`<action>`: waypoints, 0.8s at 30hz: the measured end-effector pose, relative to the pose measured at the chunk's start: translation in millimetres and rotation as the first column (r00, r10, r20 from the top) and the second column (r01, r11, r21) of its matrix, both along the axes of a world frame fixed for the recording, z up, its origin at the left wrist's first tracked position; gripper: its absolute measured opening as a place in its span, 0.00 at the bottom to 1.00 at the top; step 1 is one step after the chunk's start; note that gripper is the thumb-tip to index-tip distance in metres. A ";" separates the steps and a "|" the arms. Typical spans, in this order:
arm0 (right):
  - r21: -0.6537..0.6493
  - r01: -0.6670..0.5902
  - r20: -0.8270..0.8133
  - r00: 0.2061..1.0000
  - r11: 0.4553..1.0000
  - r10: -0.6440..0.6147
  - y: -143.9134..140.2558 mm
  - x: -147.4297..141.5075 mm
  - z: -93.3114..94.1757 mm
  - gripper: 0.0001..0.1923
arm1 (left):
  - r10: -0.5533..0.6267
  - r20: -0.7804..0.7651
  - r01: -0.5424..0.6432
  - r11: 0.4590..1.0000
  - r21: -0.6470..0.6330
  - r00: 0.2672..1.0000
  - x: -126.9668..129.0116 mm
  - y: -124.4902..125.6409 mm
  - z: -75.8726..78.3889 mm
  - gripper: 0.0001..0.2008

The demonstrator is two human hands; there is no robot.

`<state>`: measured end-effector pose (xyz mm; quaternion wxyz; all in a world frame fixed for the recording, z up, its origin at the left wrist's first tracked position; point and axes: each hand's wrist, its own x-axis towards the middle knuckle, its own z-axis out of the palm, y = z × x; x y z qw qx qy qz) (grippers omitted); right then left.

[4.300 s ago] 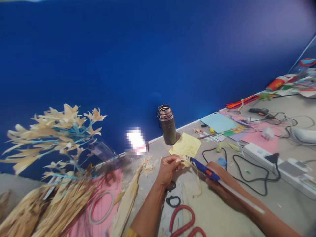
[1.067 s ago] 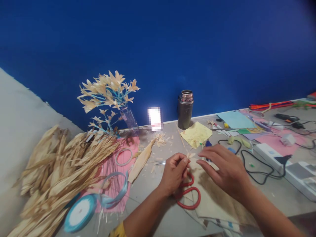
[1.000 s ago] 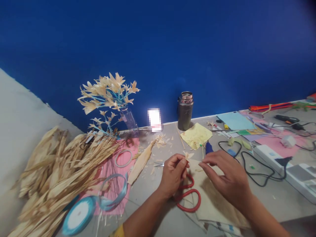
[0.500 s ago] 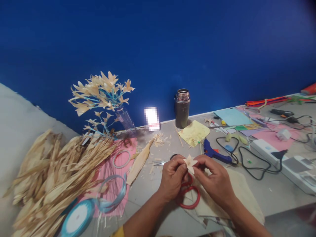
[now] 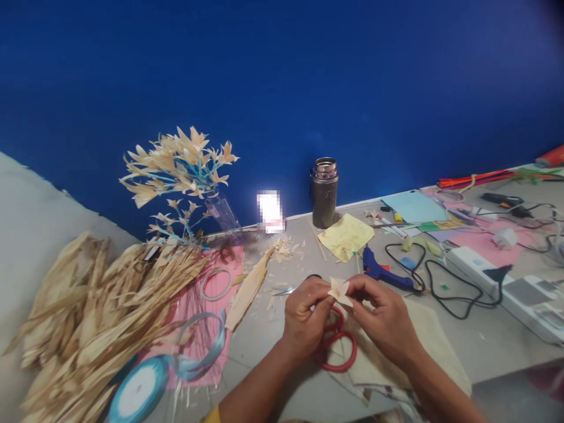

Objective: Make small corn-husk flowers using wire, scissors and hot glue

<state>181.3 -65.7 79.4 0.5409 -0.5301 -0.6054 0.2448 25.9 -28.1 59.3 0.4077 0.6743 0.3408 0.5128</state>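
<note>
Pinching the little husk flower [image 5: 339, 289] between both hands, left [image 5: 305, 317] and right [image 5: 384, 314], just above the red scissors [image 5: 335, 346], we'd say petals look formed, glue gun [image 5: 384, 274] set down, no stem yet.

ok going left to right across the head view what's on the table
pile of dried corn husks → blue ribbon spool → left hand → small pale husk flower → right hand → white power strip

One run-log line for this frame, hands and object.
left hand: pinching small cream husk flower | right hand: pinching same flower | under hands: red-handled scissors | nearby: blue glue gun
</note>
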 end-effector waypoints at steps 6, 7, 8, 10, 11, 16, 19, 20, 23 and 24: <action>-0.122 -0.045 -0.054 0.998 0.991 0.039 1.3 5.9 -2.8 0.04 | -0.009 -0.045 0.013 0.997 0.078 0.999 -1.6 0.1 0.0 0.10; -0.131 -0.051 -0.061 0.997 0.990 0.043 1.4 6.1 -3.2 0.04 | -0.014 -0.049 0.018 0.997 0.069 0.999 -1.6 0.1 -0.1 0.10; -0.138 -0.058 -0.069 0.996 0.989 0.049 1.3 6.1 -3.5 0.04 | -0.019 -0.052 0.022 0.998 0.057 0.998 -1.5 0.1 -0.1 0.10; -0.141 -0.068 -0.085 0.995 0.988 0.056 0.1 6.0 -3.5 0.03 | -0.033 -0.048 0.034 0.999 0.036 0.998 -1.0 0.0 -0.3 0.09; -0.138 -0.066 -0.091 0.994 0.988 0.054 -1.1 6.2 -3.4 0.03 | -0.038 -0.041 0.039 0.999 0.029 0.998 -0.8 0.0 -0.5 0.09; -0.124 -0.047 -0.093 0.995 0.991 0.036 -12.2 11.8 -6.0 0.04 | -0.022 -0.012 0.022 1.000 0.005 1.000 0.0 -0.7 -1.0 0.10; -0.146 -0.120 -0.118 0.988 0.982 0.103 -18.5 16.8 -10.1 0.06 | -0.004 -0.008 0.004 1.000 -0.005 1.000 0.4 -1.7 -0.6 0.10; -0.148 -0.134 -0.136 0.984 0.980 0.114 -19.6 17.6 -11.2 0.07 | -0.009 -0.008 0.009 1.000 -0.003 1.000 0.6 -2.0 -0.5 0.09; -0.152 -0.108 -0.194 0.978 0.982 0.078 -19.8 16.8 -11.8 0.11 | -0.038 -0.003 0.038 0.999 0.003 0.999 1.3 -2.5 -0.8 0.08; -0.158 -0.091 -0.208 0.977 0.983 0.057 -19.1 15.9 -11.1 0.12 | -0.048 -0.001 0.048 0.999 0.002 0.999 1.4 -2.5 -1.2 0.08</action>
